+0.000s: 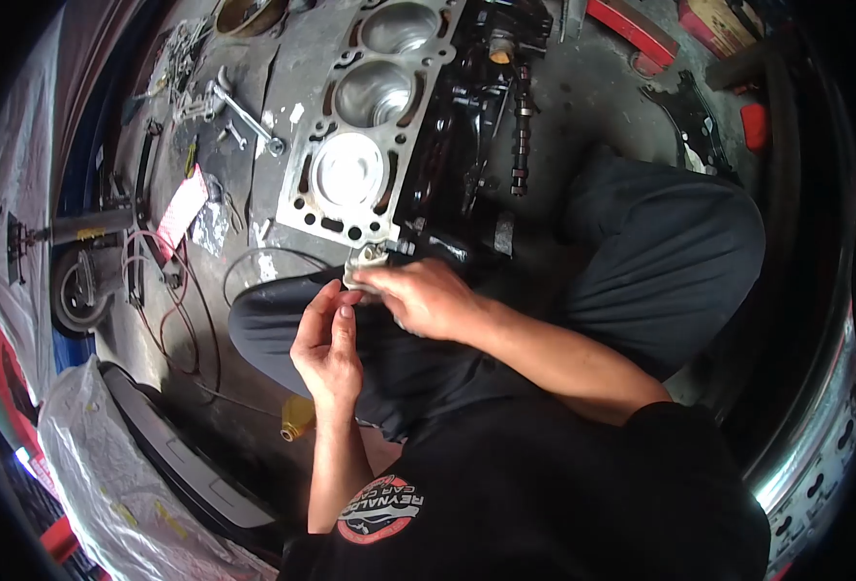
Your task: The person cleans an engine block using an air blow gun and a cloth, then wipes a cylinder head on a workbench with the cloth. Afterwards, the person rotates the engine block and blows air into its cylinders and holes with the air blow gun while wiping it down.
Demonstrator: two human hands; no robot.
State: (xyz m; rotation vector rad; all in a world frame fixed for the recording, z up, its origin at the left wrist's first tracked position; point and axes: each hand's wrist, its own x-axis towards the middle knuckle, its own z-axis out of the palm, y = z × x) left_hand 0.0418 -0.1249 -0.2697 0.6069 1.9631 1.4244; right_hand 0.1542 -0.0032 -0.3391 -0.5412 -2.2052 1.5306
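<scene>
An engine block (326, 221) stands on the floor, its flat top face showing several round bores. At its near end is a small pale piece (365, 266), either a metal part or a cloth; I cannot tell which. My right hand (433, 298) has its fingers closed on this piece, partly covering it. Just left of and below it, my left hand (329, 351) is pinched, thumb against fingertips. Whatever may be between those fingertips is too small to make out. Both hands are over my lap, close together.
Left of the block lie a ratchet wrench (249, 118), a small spanner (234, 134) and a looped cable (171, 339). A camshaft (522, 131) lies to the right. A yellow bottle (297, 416) sits near my left forearm. Plastic sheeting (108, 484) covers things at lower left.
</scene>
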